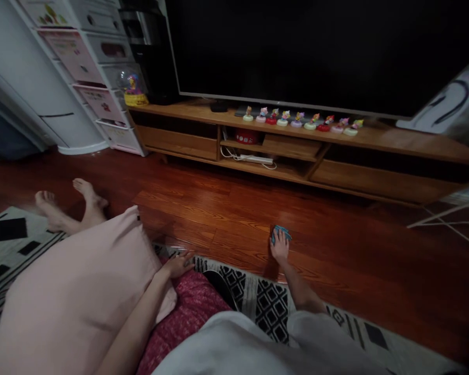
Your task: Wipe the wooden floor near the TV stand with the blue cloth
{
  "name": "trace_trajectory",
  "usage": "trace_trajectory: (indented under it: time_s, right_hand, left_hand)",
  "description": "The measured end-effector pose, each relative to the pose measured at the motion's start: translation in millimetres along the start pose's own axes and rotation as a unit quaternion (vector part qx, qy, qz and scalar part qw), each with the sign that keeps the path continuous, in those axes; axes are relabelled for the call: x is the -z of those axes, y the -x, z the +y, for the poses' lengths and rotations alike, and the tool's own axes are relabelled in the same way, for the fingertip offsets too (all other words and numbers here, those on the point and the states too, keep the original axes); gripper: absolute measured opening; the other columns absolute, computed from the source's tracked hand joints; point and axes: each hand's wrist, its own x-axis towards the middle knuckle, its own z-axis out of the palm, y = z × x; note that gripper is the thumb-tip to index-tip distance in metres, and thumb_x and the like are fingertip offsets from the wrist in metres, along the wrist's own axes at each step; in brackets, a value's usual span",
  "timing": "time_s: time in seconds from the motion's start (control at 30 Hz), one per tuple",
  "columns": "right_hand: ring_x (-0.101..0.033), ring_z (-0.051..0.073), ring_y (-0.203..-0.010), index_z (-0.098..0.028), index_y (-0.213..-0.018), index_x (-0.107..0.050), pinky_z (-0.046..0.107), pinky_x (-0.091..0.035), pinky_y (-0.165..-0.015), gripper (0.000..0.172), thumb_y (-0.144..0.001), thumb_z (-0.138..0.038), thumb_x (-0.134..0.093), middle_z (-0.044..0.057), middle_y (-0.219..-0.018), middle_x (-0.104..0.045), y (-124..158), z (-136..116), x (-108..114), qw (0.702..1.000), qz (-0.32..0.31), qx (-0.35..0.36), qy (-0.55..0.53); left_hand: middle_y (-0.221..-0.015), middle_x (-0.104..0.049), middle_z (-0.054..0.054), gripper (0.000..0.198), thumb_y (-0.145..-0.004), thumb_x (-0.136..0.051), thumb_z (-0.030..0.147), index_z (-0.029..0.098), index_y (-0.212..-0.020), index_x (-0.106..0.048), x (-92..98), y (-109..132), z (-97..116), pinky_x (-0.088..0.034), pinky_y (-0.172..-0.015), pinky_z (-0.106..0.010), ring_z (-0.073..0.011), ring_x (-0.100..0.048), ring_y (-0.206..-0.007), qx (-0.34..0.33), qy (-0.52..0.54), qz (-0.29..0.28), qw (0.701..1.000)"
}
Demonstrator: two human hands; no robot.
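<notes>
My right hand (280, 249) reaches out onto the wooden floor and presses down on a blue cloth (282, 229). The cloth is bunched under the fingers and shows around their tips. My left hand (180, 264) lies by the rug's edge, past the pink pillow, with its fingers stretched out and nothing held. The pink pillow (78, 281) rests across my legs, and my left forearm lies over its right side. Reddish-brown planks make up the floor (203, 224) in front of me.
A patterned rug (271, 307) lies beneath me. Ahead stands a low wooden TV stand (180, 140) bearing a large television (289, 47) and a row of several small figurines (297, 120). Drawers (96, 99) stand at the left. Thin white legs of a rack (433, 221) touch the floor at right.
</notes>
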Motion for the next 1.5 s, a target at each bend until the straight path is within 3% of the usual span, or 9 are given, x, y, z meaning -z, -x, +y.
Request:
trace_trajectory:
  time_s: [0.2, 0.4, 0.6, 0.7, 0.77, 0.97, 1.07, 1.2, 1.5]
  right_hand:
    - [-0.012, 0.034, -0.147, -0.01, -0.156, -0.011, 0.063, -0.015, -0.111, 0.068, -0.094, -0.036, -0.023, 0.021, -0.16, -0.014, -40, -82, -19, 0.991, 0.028, -0.124, -0.029]
    - [-0.012, 0.028, -0.148, -0.019, -0.156, -0.013, 0.056, -0.012, -0.115, 0.063, -0.097, -0.036, -0.026, 0.013, -0.162, -0.014, -30, -212, -32, 0.988, -0.058, 0.142, -0.029]
    - [-0.011, 0.021, -0.149, -0.025, -0.154, -0.022, 0.045, -0.012, -0.119, 0.063, -0.096, -0.039, -0.042, 0.006, -0.162, -0.017, 34, -288, -37, 0.88, -0.114, 0.454, -0.081]
    - [-0.011, 0.018, -0.149, -0.028, -0.154, -0.023, 0.041, -0.012, -0.119, 0.066, -0.094, -0.039, -0.048, 0.004, -0.162, -0.019, 35, -286, -32, 0.814, -0.147, 0.555, -0.088]
    - [-0.012, 0.017, -0.148, -0.029, -0.153, -0.025, 0.039, -0.013, -0.119, 0.063, -0.094, -0.036, -0.047, 0.002, -0.162, -0.02, 19, -273, -27, 0.812, -0.156, 0.557, -0.077]
    - [-0.012, 0.019, -0.148, -0.024, -0.154, -0.024, 0.042, -0.015, -0.118, 0.057, -0.098, -0.031, -0.03, 0.005, -0.162, -0.019, -49, -187, -17, 0.954, -0.097, 0.282, -0.003]
    - [-0.013, 0.02, -0.148, -0.022, -0.154, -0.022, 0.043, -0.015, -0.117, 0.057, -0.099, -0.037, -0.021, 0.006, -0.162, -0.017, -58, -142, -18, 0.988, -0.052, 0.148, 0.01]
    - [-0.013, 0.023, -0.148, -0.02, -0.155, -0.022, 0.045, -0.015, -0.117, 0.061, -0.099, -0.044, -0.018, 0.007, -0.162, -0.018, -29, -115, -24, 0.994, -0.028, 0.102, 0.011]
    - [-0.01, 0.023, -0.148, -0.027, -0.155, -0.016, 0.046, -0.015, -0.117, 0.061, -0.099, -0.045, -0.028, 0.004, -0.162, -0.018, 107, -135, -34, 0.952, -0.077, 0.295, -0.026]
  left_hand:
    - [-0.159, -0.028, -0.006, 0.06, -0.091, -0.042, 0.047, 0.027, -0.148, -0.038, -1.7, 2, 3, -0.029, -0.114, -0.044, -0.0276, -0.033, -0.142, -0.003, 0.026, 0.008, 1.0]
    - [-0.159, -0.029, -0.006, 0.06, -0.091, -0.044, 0.048, 0.029, -0.148, -0.038, -2.0, 0, 4, -0.027, -0.115, -0.046, -0.0285, -0.033, -0.142, 0.004, 0.048, 0.006, 0.999]
    - [-0.159, -0.026, -0.007, 0.06, -0.091, -0.046, 0.044, 0.029, -0.148, -0.037, -1.7, -2, 5, -0.027, -0.115, -0.047, -0.0292, -0.029, -0.143, 0.0, 0.061, 0.003, 0.998]
    - [-0.159, -0.026, -0.008, 0.059, -0.091, -0.047, 0.045, 0.027, -0.147, -0.039, -2.7, -2, 4, -0.025, -0.116, -0.047, -0.0292, -0.027, -0.144, -0.002, 0.06, 0.006, 0.998]
    - [-0.159, -0.027, -0.008, 0.058, -0.091, -0.047, 0.046, 0.027, -0.146, -0.04, -3.7, -2, 4, -0.025, -0.116, -0.048, -0.0292, -0.027, -0.144, 0.0, 0.057, 0.007, 0.998]
    - [-0.159, -0.027, -0.012, 0.058, -0.092, -0.047, 0.047, 0.023, -0.145, -0.043, -5.5, -3, 3, -0.026, -0.115, -0.047, -0.0303, -0.033, -0.142, 0.005, 0.046, 0.01, 0.999]
    - [-0.158, -0.027, -0.014, 0.057, -0.093, -0.047, 0.045, 0.02, -0.144, -0.043, -5.9, -5, 2, -0.025, -0.116, -0.047, -0.0302, -0.031, -0.143, 0.002, 0.028, 0.008, 1.0]
    - [-0.159, -0.029, -0.011, 0.054, -0.093, -0.048, 0.042, 0.024, -0.144, -0.043, -6.5, -6, 1, -0.028, -0.115, -0.045, -0.029, -0.032, -0.143, -0.004, 0.023, 0.024, 0.999]
    - [-0.161, -0.025, -0.005, 0.053, -0.094, -0.047, 0.042, 0.027, -0.144, -0.041, -9.9, -7, -6, -0.026, -0.116, -0.039, -0.0249, -0.028, -0.144, -0.041, 0.043, 0.039, 0.997]
